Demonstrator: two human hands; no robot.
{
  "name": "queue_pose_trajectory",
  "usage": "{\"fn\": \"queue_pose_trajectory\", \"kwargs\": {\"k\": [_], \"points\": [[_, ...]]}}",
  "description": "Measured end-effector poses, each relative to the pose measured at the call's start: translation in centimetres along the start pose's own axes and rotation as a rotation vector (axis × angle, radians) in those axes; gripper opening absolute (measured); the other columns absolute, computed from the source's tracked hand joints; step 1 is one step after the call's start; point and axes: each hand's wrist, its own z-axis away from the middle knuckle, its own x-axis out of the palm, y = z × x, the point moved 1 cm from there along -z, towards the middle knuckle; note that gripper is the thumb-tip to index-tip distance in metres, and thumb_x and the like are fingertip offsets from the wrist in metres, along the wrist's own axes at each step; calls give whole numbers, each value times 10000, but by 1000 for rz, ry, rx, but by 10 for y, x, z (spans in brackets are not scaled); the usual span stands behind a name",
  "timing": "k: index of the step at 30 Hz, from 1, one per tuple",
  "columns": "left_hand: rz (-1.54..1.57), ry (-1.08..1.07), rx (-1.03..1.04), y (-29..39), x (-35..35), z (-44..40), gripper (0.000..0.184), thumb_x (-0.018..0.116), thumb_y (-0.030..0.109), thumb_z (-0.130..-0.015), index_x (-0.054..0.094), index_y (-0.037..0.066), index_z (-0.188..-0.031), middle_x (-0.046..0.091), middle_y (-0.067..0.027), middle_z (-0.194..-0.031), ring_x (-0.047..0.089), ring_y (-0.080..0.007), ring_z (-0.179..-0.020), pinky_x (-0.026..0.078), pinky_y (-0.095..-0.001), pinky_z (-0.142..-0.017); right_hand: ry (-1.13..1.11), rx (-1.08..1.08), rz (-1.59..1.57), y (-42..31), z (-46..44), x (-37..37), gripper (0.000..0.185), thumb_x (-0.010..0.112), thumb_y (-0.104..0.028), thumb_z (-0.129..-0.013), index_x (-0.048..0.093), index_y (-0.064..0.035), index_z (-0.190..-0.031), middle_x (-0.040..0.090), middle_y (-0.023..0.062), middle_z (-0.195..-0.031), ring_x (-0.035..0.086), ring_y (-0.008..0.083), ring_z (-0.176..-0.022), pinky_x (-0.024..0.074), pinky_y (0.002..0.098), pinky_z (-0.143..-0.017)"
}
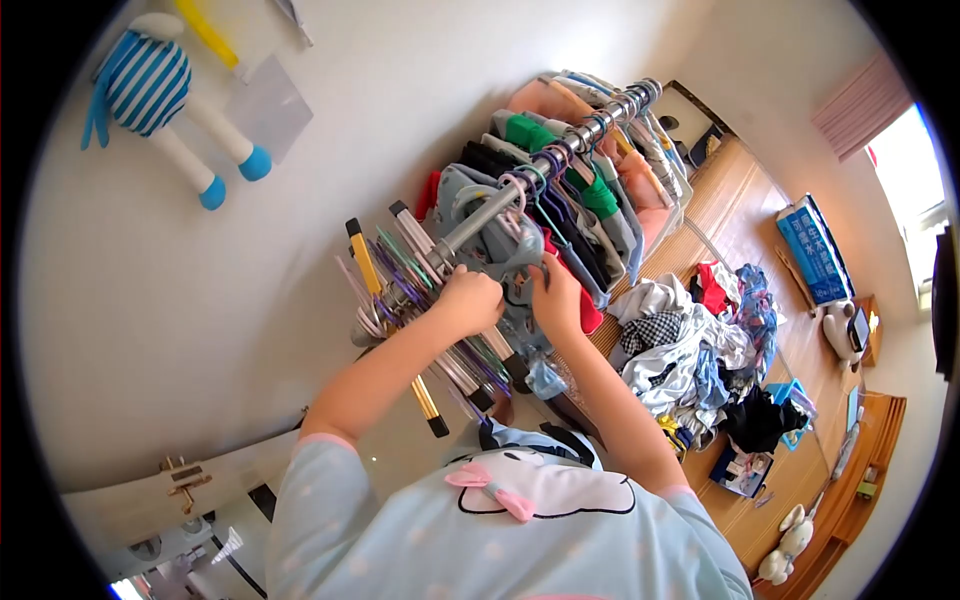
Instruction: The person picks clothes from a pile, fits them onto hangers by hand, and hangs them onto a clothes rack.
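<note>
A metal clothes rail (484, 214) runs away from me, with several garments on hangers. Near its close end hangs a grey-blue garment (495, 243). My right hand (557, 303) pinches this garment's edge between thumb and fingers. Close beside it, my left hand (470, 300) is closed under the rail; its fingertips are turned away, so what they hold is hidden. Bunched hangers (392, 290) hang at the rail's near end, just left of my left hand. A red garment (590, 311) shows behind my right hand.
Right of the rail, a pile of clothes (680, 340) lies on a wooden surface (735, 215). Beyond it are a blue package (818, 250) and a blue basket (797, 410). A striped stuffed toy (150, 85) hangs on the left wall.
</note>
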Motion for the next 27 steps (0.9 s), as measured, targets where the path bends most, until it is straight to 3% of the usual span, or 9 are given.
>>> {"fn": "queue_pose_trajectory", "kwargs": {"k": [3, 6, 7, 9, 10, 14, 16, 20, 27], "points": [[143, 81, -62, 7, -5, -6, 309, 613, 222, -819, 599, 1, -1035, 616, -226, -1076, 588, -369, -1020, 439, -490, -839, -81, -76, 106, 35, -18, 25, 240, 612, -92, -843, 604, -28, -1074, 639, 204, -913, 615, 377, -848, 487, 427, -732], [525, 684, -217, 6, 5, -25, 661, 699, 164, -791, 336, -49, -1300, 443, -274, -1256, 526, -404, -1088, 402, -511, -936, -124, -95, 109, 46, -26, 22, 267, 642, -95, -807, 619, -29, -1064, 640, 189, -952, 599, 373, -902, 480, 431, -791], [525, 681, -210, 2, 19, -43, 661, 699, 164, -791, 336, -49, -1300, 443, -274, -1256, 526, -404, -1088, 402, -511, -936, -91, -134, 62, 47, -30, 17, 280, 661, -104, -789, 627, -32, -1058, 641, 180, -956, 591, 373, -915, 474, 432, -816], [1307, 591, -333, -9, 40, -81, 977, 757, 224, -775, 96, 14, -1463, 318, -252, -1419, 352, -365, -1316, 342, -492, -1026, 34, -192, 247, 44, -39, -3, 429, 742, -222, -736, 630, -94, -1130, 614, 120, -1073, 536, 336, -1040, 425, 431, -899], [1934, 261, -459, 7, -16, -64, 1190, 831, 265, -709, -54, 64, -1479, 254, -233, -1454, 298, -366, -1329, 286, -662, -961, 76, -160, 341, 37, -42, -11, 514, 759, -273, -716, 598, -113, -1178, 570, 112, -1151, 495, 336, -1098, 393, 445, -927], [2031, 453, -808, 20, 2, -116, 1355, 891, 205, -610, -154, 126, -1468, 162, -238, -1488, 259, -417, -1339, 249, -757, -885, -28, -104, 590, 68, -52, -17, 840, 768, -479, -674, 407, -224, -1389, 375, 139, -1399, 314, 423, -1289, 306, 568, -985], [2013, 540, -726, 14, 21, -139, 1248, 860, 161, -628, -62, 172, -1469, 252, -226, -1438, 339, -410, -1283, 373, -700, -790, -128, -90, 619, 76, -59, -20, 874, 759, -460, -688, 334, -300, -1435, 336, 149, -1436, 275, 479, -1306, 326, 629, -943], [1979, 351, -728, 12, 30, -172, 847, 702, 61, -703, 187, 194, -1362, 493, -144, -1164, 553, -306, -1019, 481, -577, -606, -112, -222, 368, 97, -77, -38, 582, 681, -312, -813, 465, -247, -1349, 452, 160, -1343, 419, 435, -1190, 361, 529, -973], [1847, 350, -618, 27, 3, -236, 662, 597, 29, -721, 277, 196, -1276, 507, -84, -1046, 546, -239, -873, 485, -468, -494, -88, -207, 329, 115, -117, -66, 389, 589, -142, -869, 553, -196, -1253, 535, 142, -1248, 513, 403, -1027, 420, 452, -901]]}}
